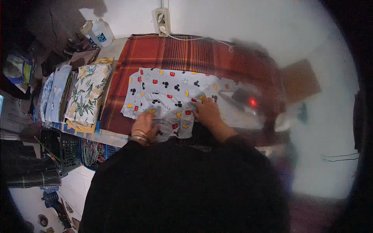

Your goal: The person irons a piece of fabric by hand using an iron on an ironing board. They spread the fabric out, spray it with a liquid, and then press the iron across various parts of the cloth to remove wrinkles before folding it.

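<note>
A white garment with a cartoon print (177, 84) lies spread on a red plaid cloth (140, 51), its near part wrinkled. My left hand (144, 125), with bangles at the wrist, rests on its near left part and is slightly blurred. My right hand (207, 112) touches the fabric further right, fingers bent; whether it pinches the cloth is unclear. To the right of it, a clothes iron (243, 99) with a glowing red light is on the right end of the garment, blurred in that part of the view.
Folded fabrics, the front one leaf-printed (89, 93), are stacked at the left. Behind them stand white plastic bottles (102, 33). A power strip (161, 21) hangs at the back, its white cable (201, 38) running right. A dark plastic basket (70, 148) is below the table's left edge.
</note>
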A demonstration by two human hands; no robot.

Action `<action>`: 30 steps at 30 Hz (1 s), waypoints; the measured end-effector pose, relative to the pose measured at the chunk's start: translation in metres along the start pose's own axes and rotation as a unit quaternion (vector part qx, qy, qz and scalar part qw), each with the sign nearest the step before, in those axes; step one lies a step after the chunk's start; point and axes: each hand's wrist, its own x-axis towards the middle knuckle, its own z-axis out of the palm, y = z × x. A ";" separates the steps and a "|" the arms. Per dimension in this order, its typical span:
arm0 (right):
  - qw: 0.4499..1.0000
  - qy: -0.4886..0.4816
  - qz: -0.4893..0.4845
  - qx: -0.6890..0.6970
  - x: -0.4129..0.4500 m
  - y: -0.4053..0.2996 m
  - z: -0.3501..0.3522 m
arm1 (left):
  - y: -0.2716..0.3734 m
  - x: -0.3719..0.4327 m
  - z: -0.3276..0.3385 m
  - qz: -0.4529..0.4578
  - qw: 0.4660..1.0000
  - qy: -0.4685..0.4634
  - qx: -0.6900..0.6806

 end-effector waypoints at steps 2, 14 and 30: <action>0.999 0.052 -0.004 -0.010 0.000 -0.005 0.006 | -0.021 -0.015 -0.007 -0.073 0.997 0.004 -0.011; 0.978 0.039 -0.083 0.185 -0.023 -0.005 0.027 | -0.053 -0.025 0.012 -0.235 0.938 0.131 -0.217; 0.961 0.089 -0.187 0.186 -0.043 -0.013 0.031 | -0.058 -0.028 -0.015 -0.241 0.961 -0.126 -0.057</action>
